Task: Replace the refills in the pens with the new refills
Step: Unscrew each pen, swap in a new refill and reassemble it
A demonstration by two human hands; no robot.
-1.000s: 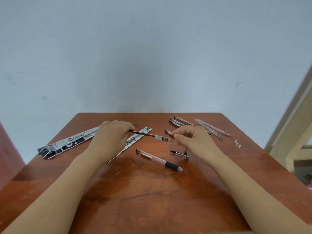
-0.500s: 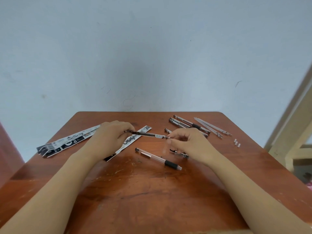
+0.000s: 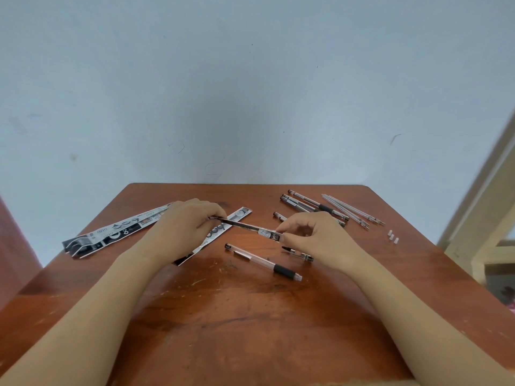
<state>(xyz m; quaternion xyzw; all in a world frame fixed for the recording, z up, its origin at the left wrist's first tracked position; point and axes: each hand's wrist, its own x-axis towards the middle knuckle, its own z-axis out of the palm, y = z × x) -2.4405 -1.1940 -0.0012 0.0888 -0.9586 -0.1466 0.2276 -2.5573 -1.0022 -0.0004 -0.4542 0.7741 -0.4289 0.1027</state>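
so the wrapped refill (image 3: 245, 226) is up just above the table (image 3: 250, 330), left hand (image 3: 186, 227) with its grip closed on the dark end, right hand (image 3: 317, 240) pinching the label end, clear pen (image 3: 262, 261) lying right below

Print on the refill wrappers (image 3: 111, 236) — too blurred to read.

wooden table (image 3: 250, 324) | left: refill wrappers (image 3: 111, 235) | centre: clear pen (image 3: 252, 257), tip piece (image 3: 299, 254) | far right: pens (image 3: 312, 203), refills (image 3: 348, 208), white bits (image 3: 393, 237)
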